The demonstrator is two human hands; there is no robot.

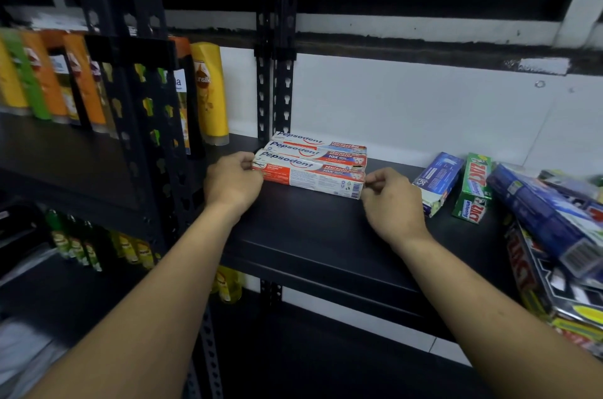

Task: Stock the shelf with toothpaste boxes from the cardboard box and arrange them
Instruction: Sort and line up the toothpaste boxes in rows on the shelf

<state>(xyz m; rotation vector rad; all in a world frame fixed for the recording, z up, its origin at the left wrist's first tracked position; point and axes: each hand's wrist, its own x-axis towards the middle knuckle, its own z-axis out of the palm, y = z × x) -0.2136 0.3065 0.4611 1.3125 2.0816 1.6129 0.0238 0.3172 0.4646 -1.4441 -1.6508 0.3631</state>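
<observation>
Black shelf [326,235], middle level: three or four Pepsodent boxes [315,158] lie side by side, long edges touching, in a row running back toward the white wall [408,111]. Front box [313,178] lies nearest the shelf edge, red-and-white face forward. Left hand [233,183] is at this box's left end, fingers curled around the end flap, thumb against the box. Right hand [391,199] is at the right end, thumb and forefinger pinched on the corner, remaining fingers curled in. Both hands thus grip the front box, one at each end; box rests on the shelf surface. To the right, well apart from the row: a blue box [437,183] and a green box [473,186], both lying askew, side by side. Further right, a loose pile of boxes [561,245] at the frame edge. Adjacent bay, left of the upright [275,78]: shampoo bottles [208,91] standing in a row. Lower shelf, left: small bottles [81,248], detail blurred
</observation>
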